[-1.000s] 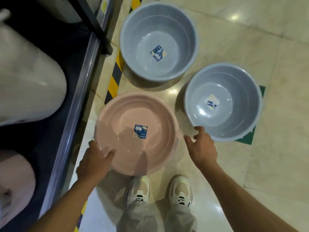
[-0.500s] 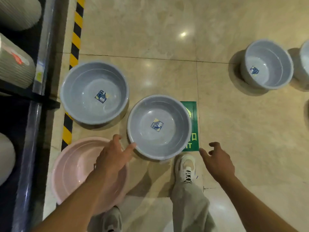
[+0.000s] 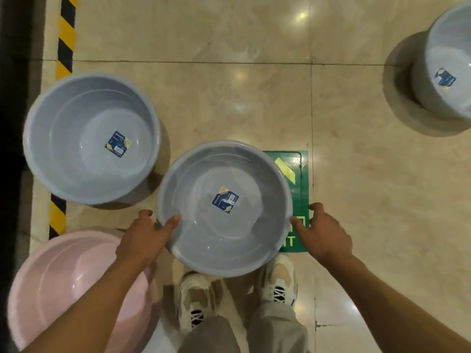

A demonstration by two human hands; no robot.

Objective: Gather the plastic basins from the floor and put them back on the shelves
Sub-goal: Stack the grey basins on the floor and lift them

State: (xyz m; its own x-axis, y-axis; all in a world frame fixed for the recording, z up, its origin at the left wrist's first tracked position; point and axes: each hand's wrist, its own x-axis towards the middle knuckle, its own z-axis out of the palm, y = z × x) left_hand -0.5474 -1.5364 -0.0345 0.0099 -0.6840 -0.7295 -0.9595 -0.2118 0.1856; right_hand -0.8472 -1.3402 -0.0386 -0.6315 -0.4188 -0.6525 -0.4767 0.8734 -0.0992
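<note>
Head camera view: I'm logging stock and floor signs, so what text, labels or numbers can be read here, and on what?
"IT", white letters, partly hidden: green floor sign with a yellow arrow, beside the middle grey basin.
Blue sticker in that basin: print too small to read.
Blue sticker in the left grey basin: unreadable.
Sticker in the far right basin: blurred.
Pink basin: no text visible.

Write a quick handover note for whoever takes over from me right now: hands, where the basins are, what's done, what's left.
Left hand: thumb over the rim of the middle round grey plastic basin, grip closing.
Right hand: at that basin's opposite rim, fingertips touching.
Other basins on the floor: larger grey plastic basin by the striped tape, pink plastic basin at lower left, another grey plastic basin far right.
Done: nothing visibly shelved.
Left: lift this one, shelve all four.
</note>
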